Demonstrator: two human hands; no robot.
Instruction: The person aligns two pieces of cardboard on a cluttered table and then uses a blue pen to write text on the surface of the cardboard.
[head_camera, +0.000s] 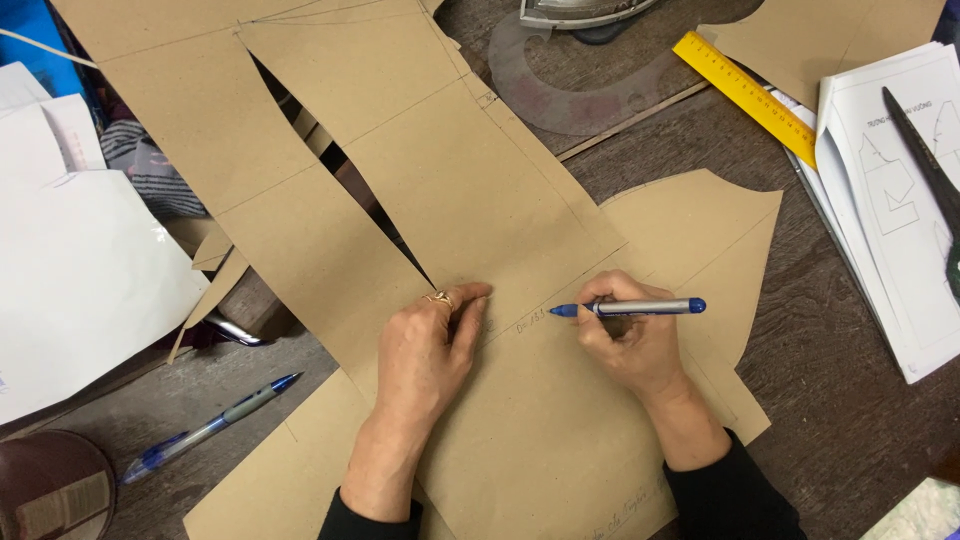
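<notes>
My left hand (425, 350) lies palm down on the brown paper pattern piece (440, 190), fingers held together and stretched forward, their tips pressing the paper flat just below the point of the long dart-shaped slit (345, 175) cut into it; a ring (441, 298) sits on one finger. My left forearm comes up from the bottom edge in a black sleeve (375, 520). My right hand (630, 340) is curled into a loose fist beside it, thumb and fingers pinching a silver pen with a blue cap (628, 308), which lies nearly level with its blue tip pointing left toward my left hand, right at some small handwriting on the paper. The heel of this hand rests on the paper, and the wrist angles back to the lower right. The two hands are near each other but not touching. I count two pens: the one I hold and a second blue pen (205, 428) lying loose on the wooden table (830, 330) at the lower left, well apart from my hands. A second brown pattern piece (700, 225) with a curved edge lies partly under the first, to the right. There is one yellow ruler (745, 95) at the upper right, one translucent curved ruler (570, 95) just left of it, one pair of black scissors (925, 160) lying on a white sheet with printed diagrams (890, 210), and sheets of white paper (80, 270) at the left edge.
</notes>
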